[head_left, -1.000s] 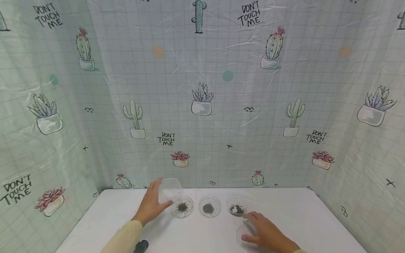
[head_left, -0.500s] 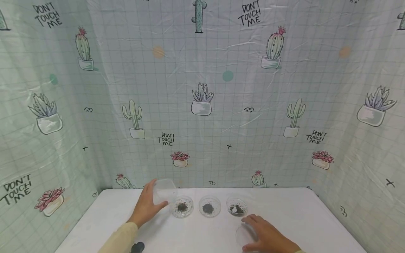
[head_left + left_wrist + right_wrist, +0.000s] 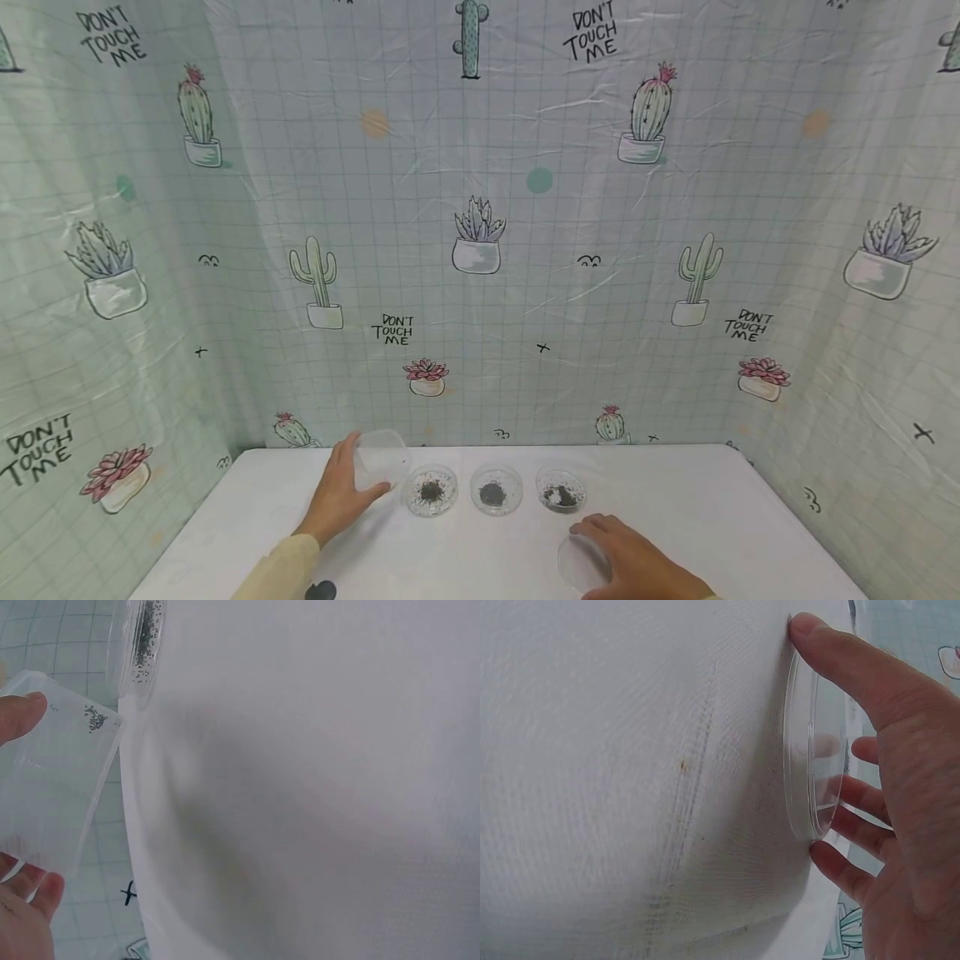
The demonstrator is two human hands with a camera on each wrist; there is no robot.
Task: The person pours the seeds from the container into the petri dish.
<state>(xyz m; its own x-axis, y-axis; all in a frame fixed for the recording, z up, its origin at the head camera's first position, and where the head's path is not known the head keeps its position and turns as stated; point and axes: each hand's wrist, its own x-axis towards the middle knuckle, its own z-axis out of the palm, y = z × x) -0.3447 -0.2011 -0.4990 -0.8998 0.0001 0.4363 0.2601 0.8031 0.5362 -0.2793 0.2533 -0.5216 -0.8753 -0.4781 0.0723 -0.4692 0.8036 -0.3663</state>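
Note:
My left hand (image 3: 337, 492) grips a translucent squarish plastic container (image 3: 381, 458), tilted above the table's back left. In the left wrist view, a patch of dark grains lies near a corner of the container (image 3: 60, 772). Just right of it, three clear petri dishes stand in a row. Dark crumbs fill the middle of the left dish (image 3: 431, 491), a dark grey heap lies in the middle dish (image 3: 497, 490), and the right dish (image 3: 561, 490) has dark and white matter. My right hand (image 3: 633, 558) spans another clear dish (image 3: 581, 562), thumb and fingers spread around its rim.
The white table (image 3: 465, 558) runs back to a curtain (image 3: 480, 333) printed with cacti, which also lines both sides. A dark rounded object (image 3: 321, 591) is partly cut off at the bottom edge, near the left sleeve.
My left hand has moved left with the container, away from over the left dish. My right thumb has shifted toward the near rim of its dish. The dishes in the row stay put.

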